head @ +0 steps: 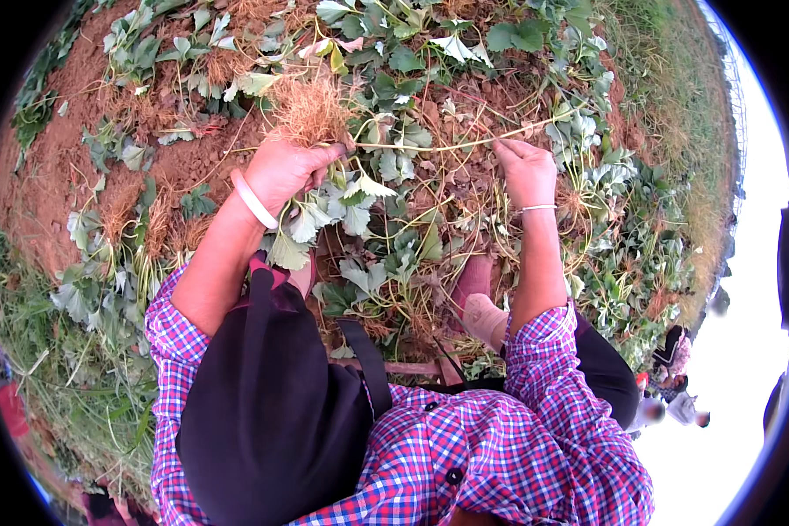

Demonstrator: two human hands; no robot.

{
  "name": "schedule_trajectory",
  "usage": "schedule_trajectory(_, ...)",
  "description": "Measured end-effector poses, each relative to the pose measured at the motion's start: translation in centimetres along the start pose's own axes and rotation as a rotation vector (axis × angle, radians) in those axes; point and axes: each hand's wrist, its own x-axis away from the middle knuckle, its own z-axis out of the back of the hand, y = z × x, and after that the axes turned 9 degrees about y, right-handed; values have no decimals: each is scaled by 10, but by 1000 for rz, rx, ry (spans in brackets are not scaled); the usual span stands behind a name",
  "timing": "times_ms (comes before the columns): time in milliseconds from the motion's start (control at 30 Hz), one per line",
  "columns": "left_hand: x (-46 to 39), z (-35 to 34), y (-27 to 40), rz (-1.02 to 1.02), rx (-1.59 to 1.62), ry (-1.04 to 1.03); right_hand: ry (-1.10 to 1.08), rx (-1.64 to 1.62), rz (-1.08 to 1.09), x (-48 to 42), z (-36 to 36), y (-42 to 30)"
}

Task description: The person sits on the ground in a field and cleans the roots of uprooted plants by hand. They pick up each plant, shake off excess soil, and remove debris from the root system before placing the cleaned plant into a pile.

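Observation:
My left hand (296,167) is closed around the base of an uprooted strawberry plant. Its bushy tan roots (312,108) stick up above the fingers, and its lobed leaves (309,220) hang below them. From the plant a long pale runner (427,148) stretches across to the right. My right hand (525,167) pinches this runner between thumb and fingers, and the runner's far end reaches past the hand towards leaves at the upper right. Beneath both hands lie tangled stems and dry leaves.
Uprooted strawberry plants (154,220) lie on reddish soil (72,158) at the left. More leafy plants (592,177) cover the ground at the right, beside a grass strip (670,112). A low wooden stool (411,368) is partly visible under me. Other people (674,358) are far off at the right.

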Motion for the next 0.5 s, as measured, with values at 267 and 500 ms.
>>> schedule_trajectory(267, 0, 14, -12, 0, -153, 216, 331, 169, 321, 36, 43, -90)
schedule_trajectory(500, 18, -18, 26, 46, 264, 10, -85, -22, 726, 57, -38, -95)
